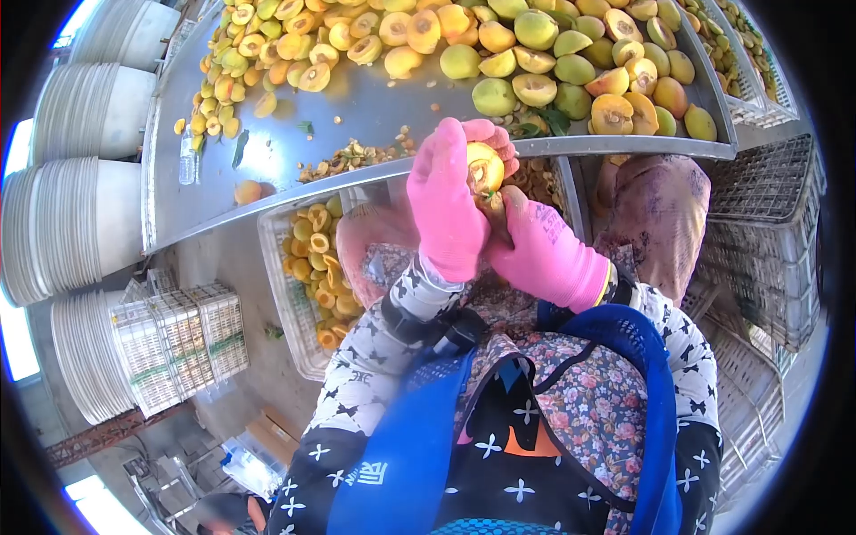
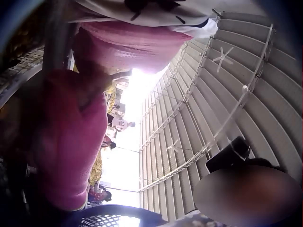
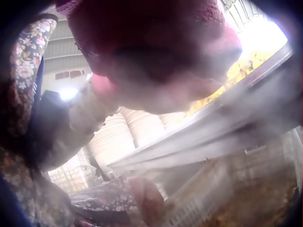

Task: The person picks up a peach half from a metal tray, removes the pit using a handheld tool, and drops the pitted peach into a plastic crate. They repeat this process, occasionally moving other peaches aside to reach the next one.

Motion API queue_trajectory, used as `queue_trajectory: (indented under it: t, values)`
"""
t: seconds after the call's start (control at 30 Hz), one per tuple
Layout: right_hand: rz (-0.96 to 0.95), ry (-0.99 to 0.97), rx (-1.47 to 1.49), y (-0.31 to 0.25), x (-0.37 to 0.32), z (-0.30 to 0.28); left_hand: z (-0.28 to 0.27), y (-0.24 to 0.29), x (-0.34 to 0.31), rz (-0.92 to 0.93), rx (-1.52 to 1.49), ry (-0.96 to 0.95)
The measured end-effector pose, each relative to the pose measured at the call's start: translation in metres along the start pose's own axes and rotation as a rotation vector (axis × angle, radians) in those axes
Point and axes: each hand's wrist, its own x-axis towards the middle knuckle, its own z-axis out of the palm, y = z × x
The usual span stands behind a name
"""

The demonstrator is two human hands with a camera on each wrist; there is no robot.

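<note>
In the head view, my left hand (image 1: 446, 209), in a pink glove, grips a cut yellow peach (image 1: 484, 169) above the tray's front edge, its cut face turned towards me. Just below and to the right, my right hand (image 1: 551, 257), also gloved in pink, holds a small brownish tool (image 1: 493, 217) against the near side of the peach. Most of the tool is hidden by the fingers, and I cannot tell its kind. Both wrist views show the gloves large and dark, with the peach mostly hidden.
A metal tray (image 1: 205, 209) ahead carries many halved peaches (image 1: 423, 31), with scraps along its near edge. Below it, a white crate (image 1: 283, 299) holds more halves. Stacked white tubs (image 1: 67, 214) stand left; plastic crates (image 1: 758, 241) stand right.
</note>
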Motion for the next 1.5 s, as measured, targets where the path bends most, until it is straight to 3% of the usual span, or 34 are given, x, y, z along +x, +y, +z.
queue_trajectory:
  t: [0.07, 0.17, 0.23, 0.27, 0.33, 0.37, 0.43, 0.57, 0.73, 0.83, 0.9, 0.97, 1.03, 1.07, 1.13, 1.2, 1.27, 1.3, 1.33, 1.37, 1.4, 1.43, 1.5]
  values:
    - [-0.014, -0.021, 0.003, 0.005, 0.003, -0.002, -0.003, -0.011, 0.001, 0.017, -0.042, -0.02]
    - [0.576, -0.484, 0.639, -0.027, 0.013, -0.038, -0.014, -0.021, -0.001, 0.131, 0.021, -0.123]
    - [0.578, -0.51, 0.875, -0.025, 0.009, -0.037, -0.02, -0.023, 0.002, 0.233, 0.102, -0.222]
    - [0.575, -0.523, 0.991, -0.023, 0.007, -0.037, -0.022, -0.018, 0.004, 0.162, 0.091, -0.28]
    - [0.56, -0.472, 0.871, -0.018, 0.006, -0.036, -0.02, 0.0, 0.007, 0.017, 0.072, -0.39]
    - [0.554, -0.449, 0.813, -0.017, 0.006, -0.035, -0.017, 0.005, 0.005, -0.043, 0.101, -0.324]
    - [0.546, -0.592, 0.948, -0.023, 0.006, -0.045, -0.014, 0.014, -0.004, -0.163, 0.16, -0.181]
    - [0.549, -0.739, 1.069, -0.017, 0.008, -0.052, -0.018, 0.013, -0.002, -0.131, 0.137, -0.33]
    - [0.569, -0.637, 0.852, -0.019, 0.005, -0.046, -0.027, 0.012, 0.013, -0.177, 0.323, -0.514]
    - [0.53, -0.643, 0.911, -0.017, 0.007, -0.044, -0.023, 0.01, 0.007, -0.128, 0.229, -0.404]
    - [0.546, -0.645, 1.021, -0.024, 0.007, -0.044, -0.017, 0.012, -0.001, -0.188, 0.076, -0.281]
    - [0.535, -0.712, 1.22, -0.016, 0.007, -0.038, -0.011, 0.016, -0.004, -0.189, 0.037, -0.194]
    - [0.451, -0.749, 1.531, -0.017, 0.006, -0.027, -0.013, 0.015, -0.003, -0.154, -0.093, -0.236]
    - [0.48, -0.822, 1.46, -0.02, 0.003, -0.029, -0.014, 0.013, -0.003, -0.139, -0.159, -0.26]
    - [0.535, -0.965, 1.311, -0.048, 0.006, -0.04, -0.019, 0.005, -0.004, -0.292, -0.178, -0.413]
    - [0.563, -0.868, 1.272, -0.068, 0.009, -0.039, -0.019, 0.009, -0.012, -0.346, -0.115, -0.417]
    - [0.609, -0.777, 1.355, -0.055, 0.009, -0.04, -0.031, 0.029, -0.009, -0.125, -0.003, -0.289]
    - [0.502, -0.867, 1.396, -0.033, 0.007, -0.041, -0.055, 0.023, 0.001, -0.086, -0.111, -0.247]
    - [0.465, -0.88, 1.333, -0.036, 0.004, -0.043, -0.077, 0.048, 0.0, -0.146, -0.002, -0.175]
    - [0.425, -0.887, 1.272, -0.041, -0.001, -0.048, -0.11, 0.057, -0.004, 0.05, 0.293, -0.218]
    - [0.237, -1.006, 1.225, -0.049, 0.007, -0.053, -0.144, 0.065, -0.006, 0.256, 0.587, -0.203]
    - [0.041, -1.101, 1.183, -0.056, 0.015, -0.058, -0.172, 0.081, -0.012, 0.054, 0.317, -0.081]
    - [-0.435, -1.326, 1.17, -0.077, 0.036, -0.049, -0.218, 0.099, -0.028, -0.024, 0.603, 0.136]
